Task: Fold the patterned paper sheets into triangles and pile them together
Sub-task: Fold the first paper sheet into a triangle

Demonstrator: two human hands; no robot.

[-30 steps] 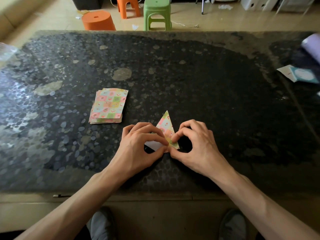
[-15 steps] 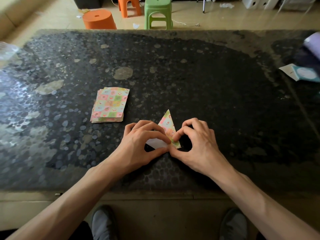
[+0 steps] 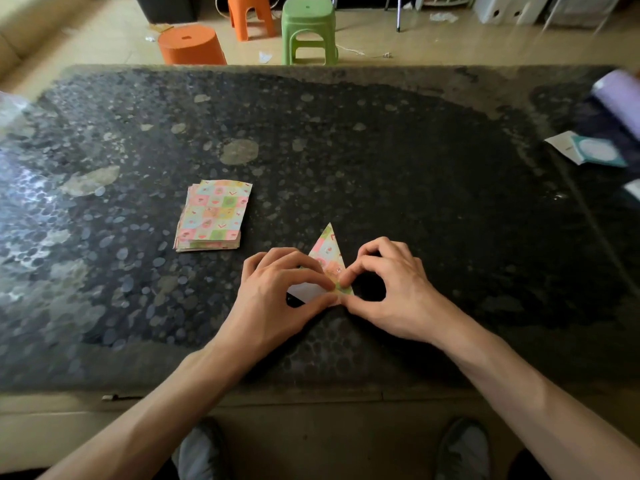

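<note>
Head view, the sheet: We find the half-folded sheet (image 3: 329, 252) on the dark table (image 3: 433, 202), near its front edge, between the two hands. Its patterned point aims away from the person, and a strip of its white reverse (image 3: 306, 291) shows at the near side.
Head view, left hand: The left hand (image 3: 277, 296) has its fingers curled. Forefinger and thumb pinch the near corner of the sheet, with the white strip showing between them.
Head view, right hand: The right hand (image 3: 393, 289) meets it at the same corner. Forefinger and thumb tips close into a ring and nip the paper's edge, and the other fingers arch above the table.
Head view, supply: The stack of patterned sheets (image 3: 213, 216) lies flat, well to the left of the hands, and neither hand touches it.
Head view, pile: We see no finished triangles gathered anywhere.
Handling, our reading: We judge the paper thin, very light and limp. It would take a crease readily, slide easily on the smooth tabletop and crumple under a heavy grip.
Where to hold, our reading: We would hold it at the corners and along the fold line, with fingertips only. One hand should pin the sheet flat while the other runs the crease.
</note>
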